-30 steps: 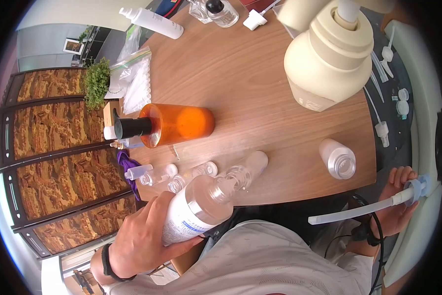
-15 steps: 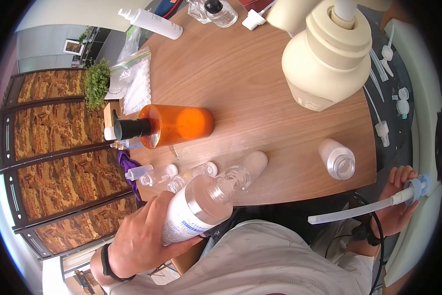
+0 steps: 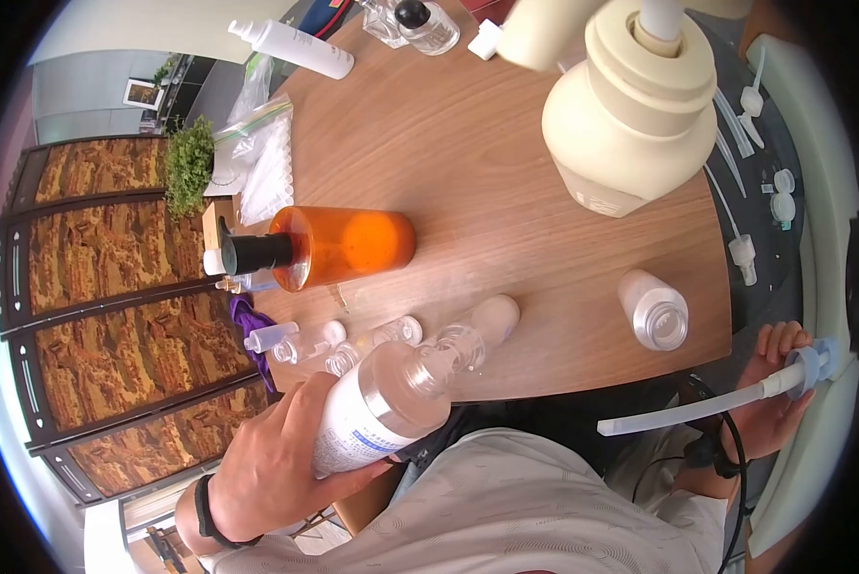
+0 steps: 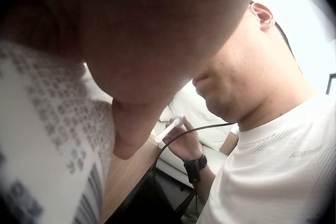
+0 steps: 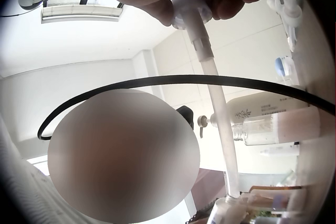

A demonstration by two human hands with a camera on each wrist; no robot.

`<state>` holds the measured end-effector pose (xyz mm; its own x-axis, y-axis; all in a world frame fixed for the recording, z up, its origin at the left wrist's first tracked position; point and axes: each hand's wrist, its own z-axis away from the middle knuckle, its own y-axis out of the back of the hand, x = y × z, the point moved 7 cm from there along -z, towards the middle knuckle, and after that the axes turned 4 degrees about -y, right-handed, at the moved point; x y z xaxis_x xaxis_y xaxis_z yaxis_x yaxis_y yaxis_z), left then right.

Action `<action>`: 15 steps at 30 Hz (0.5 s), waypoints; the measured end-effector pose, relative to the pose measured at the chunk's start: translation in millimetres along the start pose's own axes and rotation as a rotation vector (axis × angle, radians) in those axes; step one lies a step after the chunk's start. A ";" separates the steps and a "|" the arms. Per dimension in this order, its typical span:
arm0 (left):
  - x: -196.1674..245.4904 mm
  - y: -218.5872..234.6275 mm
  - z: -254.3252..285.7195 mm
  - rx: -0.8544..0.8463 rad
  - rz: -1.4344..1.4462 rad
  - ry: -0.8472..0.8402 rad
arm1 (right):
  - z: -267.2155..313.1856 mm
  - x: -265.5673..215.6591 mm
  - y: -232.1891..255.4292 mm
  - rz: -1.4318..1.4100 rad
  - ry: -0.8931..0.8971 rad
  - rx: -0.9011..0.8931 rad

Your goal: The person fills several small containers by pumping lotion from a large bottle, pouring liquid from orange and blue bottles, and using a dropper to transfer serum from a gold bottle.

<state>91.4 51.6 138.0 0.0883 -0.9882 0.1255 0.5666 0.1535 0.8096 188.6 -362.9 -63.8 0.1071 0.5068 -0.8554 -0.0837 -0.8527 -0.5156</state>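
Note:
My left hand (image 3: pixel 267 464) grips a clear bottle (image 3: pixel 377 407) with a white printed label, tilted over the table's near edge. The bottle's mouth meets the neck of a small clear bottle (image 3: pixel 492 320) on the table, and the two overlap there in the head view. In the left wrist view the label (image 4: pixel 63 124) fills the left side. Off to the right, my right hand (image 3: pixel 772 407) pinches a pump head (image 3: pixel 810 369) by its pale blue collar. From it a translucent dip tube (image 3: pixel 678 413) points left, also seen in the right wrist view.
An orange bottle (image 3: pixel 353 244) with a black pump stands mid-table. A large cream pump bottle (image 3: pixel 630 124) is at the back right, an open clear bottle (image 3: pixel 654 311) nearer me. Several small clear bottles (image 3: pixel 305 342) stand left; loose spray nozzles (image 3: pixel 743 253) lie at the right.
Both hands hold nearly still with the bottle and the pump head. The head view shifts slightly, so the cream bottle appears a little further left.

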 end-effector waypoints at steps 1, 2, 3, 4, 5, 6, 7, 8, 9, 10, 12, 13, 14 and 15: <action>0.2 0.1 -0.1 0.000 -0.001 -0.002 | 0.1 0.0 0.1 0.000 0.001 0.001; 0.1 0.2 -0.1 -0.002 -0.001 0.000 | 0.1 -0.1 0.2 -0.001 0.002 0.003; 0.2 0.2 -0.1 -0.004 -0.002 0.003 | 0.1 0.0 0.1 -0.004 0.001 0.006; 0.1 0.3 -0.1 -0.006 -0.002 0.006 | 0.0 0.1 -0.2 -0.007 0.000 0.009; 0.1 0.4 -0.2 -0.009 -0.004 0.007 | 0.0 0.3 -0.2 -0.010 -0.002 0.013; 0.1 0.5 -0.2 -0.012 -0.005 0.008 | -0.1 0.5 -0.2 -0.011 -0.005 0.010; 0.0 0.5 -0.3 -0.015 -0.007 0.008 | -0.1 0.8 0.0 -0.011 -0.008 0.007; 0.0 0.6 -0.3 -0.013 -0.006 0.006 | -0.2 1.0 0.1 -0.012 -0.011 0.003; 0.0 0.5 -0.1 -0.011 -0.005 0.004 | -0.2 0.7 -0.3 -0.002 -0.010 -0.001; 0.1 0.6 -0.1 -0.008 -0.005 0.002 | -0.4 0.4 -0.6 0.009 -0.010 -0.004; 1.2 1.5 -0.4 -0.003 -0.002 -0.005 | -0.4 0.2 -0.6 0.017 -0.012 -0.011; 1.8 2.1 -0.7 -0.001 -0.001 -0.008 | -0.2 0.2 -0.3 0.016 -0.014 -0.013; 2.4 2.5 -0.9 0.000 0.000 -0.009 | 0.0 0.3 -0.1 0.014 -0.016 -0.015; 2.9 3.1 -1.2 0.000 0.001 -0.011 | 0.1 0.3 0.0 0.017 -0.015 -0.014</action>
<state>94.4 49.2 140.2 0.0803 -0.9879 0.1326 0.5666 0.1547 0.8093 188.5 -362.8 -64.1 0.0910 0.4942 -0.8646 -0.0718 -0.8626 -0.5007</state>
